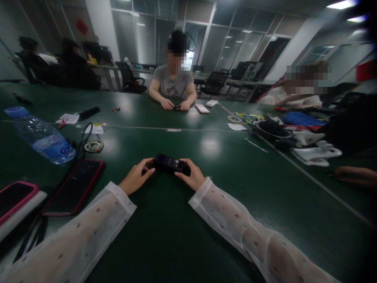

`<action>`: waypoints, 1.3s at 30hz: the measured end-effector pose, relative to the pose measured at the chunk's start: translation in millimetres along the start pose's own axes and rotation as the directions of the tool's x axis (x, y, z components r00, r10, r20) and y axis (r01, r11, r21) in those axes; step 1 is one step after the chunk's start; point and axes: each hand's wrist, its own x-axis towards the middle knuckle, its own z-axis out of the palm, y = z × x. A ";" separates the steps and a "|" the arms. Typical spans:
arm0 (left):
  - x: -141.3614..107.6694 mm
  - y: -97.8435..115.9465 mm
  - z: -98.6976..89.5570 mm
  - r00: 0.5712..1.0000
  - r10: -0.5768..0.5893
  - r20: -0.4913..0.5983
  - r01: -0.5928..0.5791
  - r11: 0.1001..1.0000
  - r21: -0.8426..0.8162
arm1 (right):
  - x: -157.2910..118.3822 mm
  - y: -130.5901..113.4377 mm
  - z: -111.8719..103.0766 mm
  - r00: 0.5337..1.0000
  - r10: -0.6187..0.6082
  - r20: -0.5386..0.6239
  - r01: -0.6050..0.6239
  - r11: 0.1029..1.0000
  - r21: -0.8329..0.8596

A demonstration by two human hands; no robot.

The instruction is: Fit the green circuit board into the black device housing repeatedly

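Observation:
A small black device (169, 162) with a little screen and buttons lies between my hands, over the green table (165, 236). My left hand (138, 176) has its thumb and fingers round the device's left end. Around the right end, my right hand (192, 175) grips it between thumb and fingers. The device's screen is toward its left end. Sheer white dotted sleeves cover both my forearms.
Left: a water bottle (50, 141), a red-edged phone (75, 188), a pink-cased phone (16, 198) and a bracelet (94, 146). Right: a wrench (256, 145), cables (272, 129) and a person's hand (356, 175). A person (173, 80) sits opposite, hands on a small dark object.

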 end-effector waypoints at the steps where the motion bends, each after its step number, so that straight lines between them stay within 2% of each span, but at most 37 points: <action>1: -0.2 0.8 -0.2 1.000 -0.003 0.003 0.003 1.000 -0.003 | 0.0 -1.6 -0.2 1.000 -0.015 0.000 0.015 1.000 0.015; 6: -0.9 2.7 -0.5 1.000 0.008 0.005 -0.008 1.000 -0.012 | 0.1 -7.9 -1.5 0.997 -0.075 -0.007 0.076 0.996 0.048; 15: -0.7 1.3 0.5 0.998 0.054 0.008 -0.054 0.995 -0.078 | 0.1 -4.8 -2.2 0.998 -0.062 0.020 0.062 0.997 0.043; 26: -1.7 3.7 -0.7 0.999 0.049 0.013 -0.048 0.998 -0.048 | 0.4 -6.9 -3.2 0.998 -0.025 0.053 0.021 0.997 0.069; 31: -1.4 5.4 -1.2 0.997 0.073 0.011 -0.073 0.996 -0.044 | 0.7 -4.5 -1.4 0.999 -0.036 0.034 0.034 0.997 0.075; 39: -0.7 -1.9 0.2 0.994 0.105 0.022 -0.103 0.993 -0.065 | 0.7 -4.5 -2.7 0.999 -0.021 0.045 0.018 0.998 0.055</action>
